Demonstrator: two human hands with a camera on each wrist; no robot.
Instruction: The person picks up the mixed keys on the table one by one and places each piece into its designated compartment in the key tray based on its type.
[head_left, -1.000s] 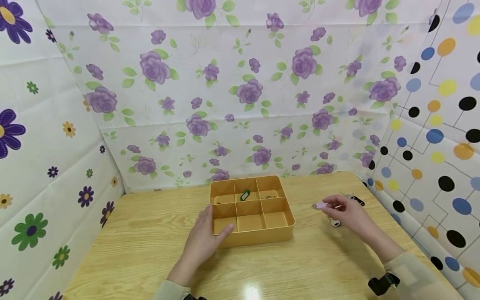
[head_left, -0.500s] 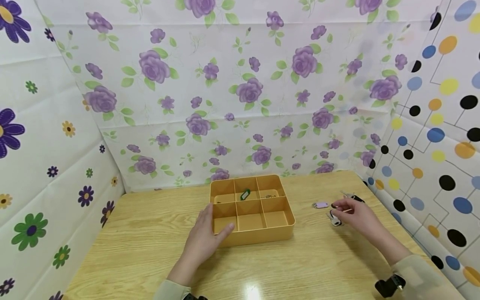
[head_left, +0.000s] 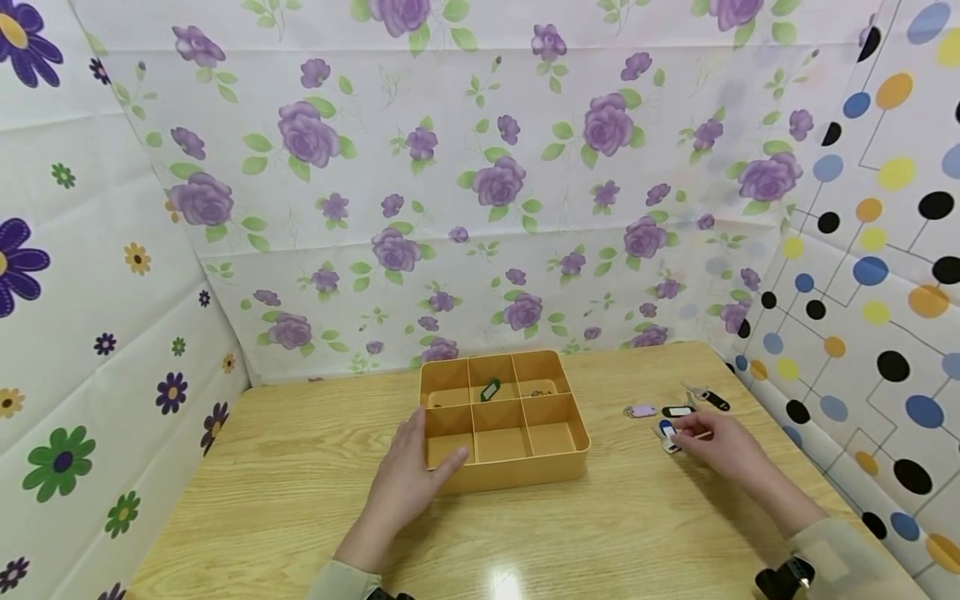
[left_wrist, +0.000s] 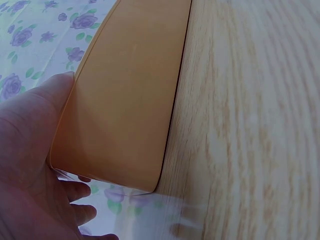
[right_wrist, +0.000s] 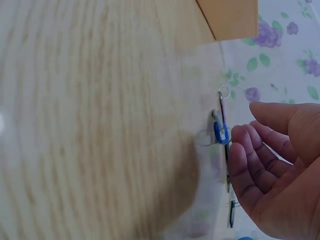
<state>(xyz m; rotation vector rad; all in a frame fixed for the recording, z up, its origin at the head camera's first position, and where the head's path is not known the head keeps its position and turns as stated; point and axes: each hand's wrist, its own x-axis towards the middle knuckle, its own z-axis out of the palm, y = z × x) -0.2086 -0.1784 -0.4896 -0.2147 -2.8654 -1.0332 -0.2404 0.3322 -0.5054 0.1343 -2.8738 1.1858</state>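
My left hand (head_left: 405, 467) rests at the near left corner of an orange divided storage box (head_left: 517, 473); its fingers lie along the left side and the thumb reaches over the front rim. My right hand (head_left: 723, 450) is low over the table, fingertips right at a blue key tag (head_left: 667, 430) with a key. In the right wrist view the thumb stands apart from the loosely bent fingers beside that blue tag (right_wrist: 220, 134). A lilac key tag (head_left: 641, 411), a black key tag with a white label (head_left: 678, 412) and another black key tag (head_left: 716, 401) lie close by.
Inside the box, a green key tag (head_left: 490, 390) sits in the back middle compartment and small metal pieces (head_left: 536, 394) in the back right one. The wooden table (head_left: 300, 483) is enclosed by a purple-flowered cloth (head_left: 480, 183) behind and patterned cloths at both sides.
My right hand has left the lilac tag, which stays on the table, and has shifted right and toward me to the blue tag. My left hand and the box have not moved.
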